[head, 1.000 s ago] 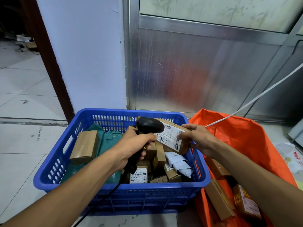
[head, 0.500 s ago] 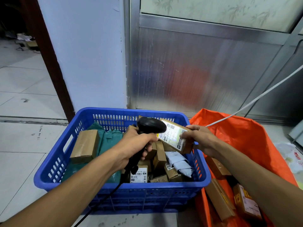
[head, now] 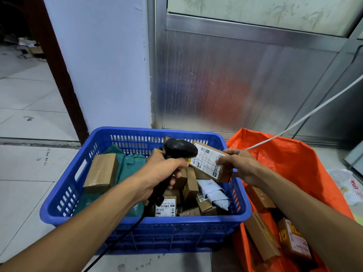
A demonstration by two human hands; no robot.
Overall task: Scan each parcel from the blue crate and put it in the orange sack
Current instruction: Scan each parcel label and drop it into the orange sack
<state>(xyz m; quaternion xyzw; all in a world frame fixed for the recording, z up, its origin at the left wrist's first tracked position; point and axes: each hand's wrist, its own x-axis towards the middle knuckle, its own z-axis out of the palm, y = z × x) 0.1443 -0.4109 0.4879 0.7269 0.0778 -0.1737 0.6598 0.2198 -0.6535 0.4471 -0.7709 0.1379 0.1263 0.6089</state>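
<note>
A blue crate (head: 135, 222) on the floor holds several cardboard parcels, green mailers and a grey mailer. My left hand (head: 161, 171) grips a black barcode scanner (head: 179, 148) above the crate, its head pointed at the parcel. My right hand (head: 237, 163) holds a small brown parcel (head: 208, 160) with a white label, tilted toward the scanner over the crate's right side. The orange sack (head: 290, 163) stands open at the right, with several brown parcels inside it.
A white wall and a metal door panel (head: 235, 85) rise right behind the crate. A white cable (head: 306, 114) runs diagonally over the sack. Crumpled white plastic (head: 349, 185) lies at the far right. Tiled floor (head: 25, 163) spreads out on the left.
My right hand has tilted the parcel slightly, label more toward the scanner. The scanner and left hand have barely moved.
</note>
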